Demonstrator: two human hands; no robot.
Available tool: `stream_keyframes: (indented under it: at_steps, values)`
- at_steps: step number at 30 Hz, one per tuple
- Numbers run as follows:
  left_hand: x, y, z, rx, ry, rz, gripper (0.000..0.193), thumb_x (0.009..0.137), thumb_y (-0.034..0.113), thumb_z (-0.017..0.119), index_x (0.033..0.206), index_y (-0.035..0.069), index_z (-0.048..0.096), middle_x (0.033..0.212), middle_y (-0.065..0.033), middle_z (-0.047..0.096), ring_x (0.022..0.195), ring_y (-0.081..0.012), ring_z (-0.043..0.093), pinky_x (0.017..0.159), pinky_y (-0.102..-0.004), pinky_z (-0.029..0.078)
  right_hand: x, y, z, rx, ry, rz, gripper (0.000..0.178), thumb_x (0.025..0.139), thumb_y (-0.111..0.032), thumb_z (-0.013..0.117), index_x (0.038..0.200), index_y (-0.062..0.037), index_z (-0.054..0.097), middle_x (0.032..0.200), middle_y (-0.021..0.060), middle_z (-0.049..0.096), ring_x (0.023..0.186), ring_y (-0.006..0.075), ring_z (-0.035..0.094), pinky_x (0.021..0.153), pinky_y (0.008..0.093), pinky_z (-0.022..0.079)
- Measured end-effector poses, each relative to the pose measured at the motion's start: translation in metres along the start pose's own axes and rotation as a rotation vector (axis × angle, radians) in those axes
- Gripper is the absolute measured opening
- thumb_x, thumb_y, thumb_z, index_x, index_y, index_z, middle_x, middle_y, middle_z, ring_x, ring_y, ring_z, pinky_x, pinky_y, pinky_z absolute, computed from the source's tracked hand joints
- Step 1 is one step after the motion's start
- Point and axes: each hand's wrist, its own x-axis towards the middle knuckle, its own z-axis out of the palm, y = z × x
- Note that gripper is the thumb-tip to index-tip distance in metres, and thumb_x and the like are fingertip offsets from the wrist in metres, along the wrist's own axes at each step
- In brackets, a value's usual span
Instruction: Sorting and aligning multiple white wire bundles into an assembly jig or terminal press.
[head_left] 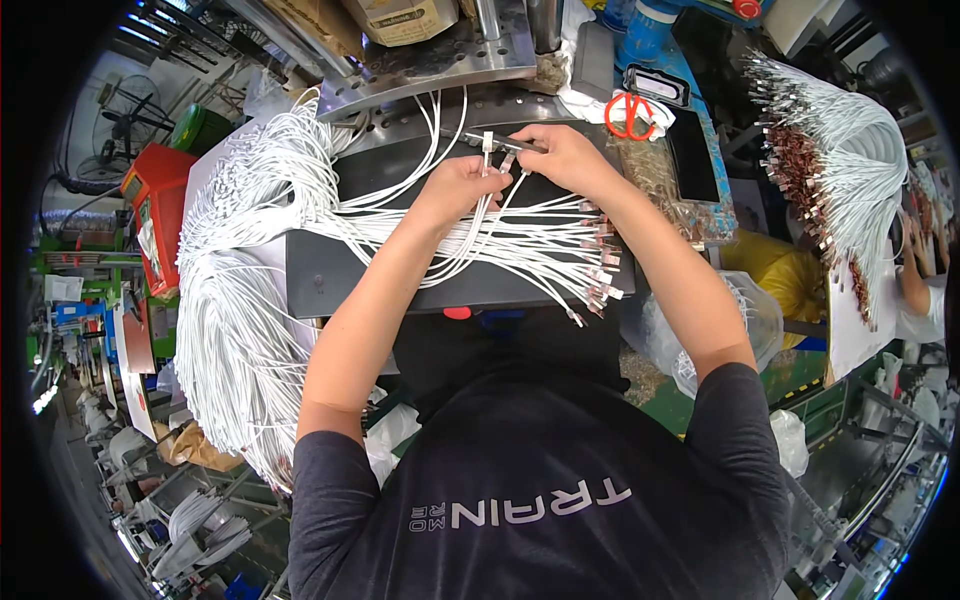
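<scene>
Largely, a drooping heap of glossy white cables [240, 350] fills the left. On the black, smooth surface [340, 283], a fanned bundle [490, 232] passes partly hidden beneath the left forearm, its small reddish ends [606, 258] near the right edge; a dark strip shows before the near edge. The right hand [565, 155] is closed on a slim dark tool [510, 140], kind unclear; the left hand [465, 185] pinches cables just below a pale connector [488, 142].
</scene>
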Motion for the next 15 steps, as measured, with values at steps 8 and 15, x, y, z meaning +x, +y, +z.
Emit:
stream_keyframes:
  at_steps: [8,15]
  values:
    - [-0.003,0.004,-0.019,-0.152,0.014,-0.054,0.021,0.095,0.029,0.074,0.095,0.008,0.070,0.084,0.0009,0.070,0.073,-0.0089,0.065,0.071,-0.0232,0.050,-0.005,-0.026,-0.022,-0.115,0.032,0.109,0.051,0.089,-0.029,0.081,0.123,0.0059,0.067,0.108,0.0107,0.074,0.094,0.0140,0.068,0.085,0.0295,0.053]
    - [0.003,-0.001,-0.022,0.093,0.028,-0.070,0.022,0.095,0.030,0.074,0.092,0.009,0.070,0.081,0.0004,0.069,0.069,-0.0087,0.064,0.068,-0.0226,0.049,-0.007,-0.019,-0.020,0.090,-0.113,0.114,0.048,0.088,-0.025,0.083,0.122,0.0056,0.067,0.105,0.0099,0.074,0.093,0.0127,0.067,0.084,0.0286,0.053]
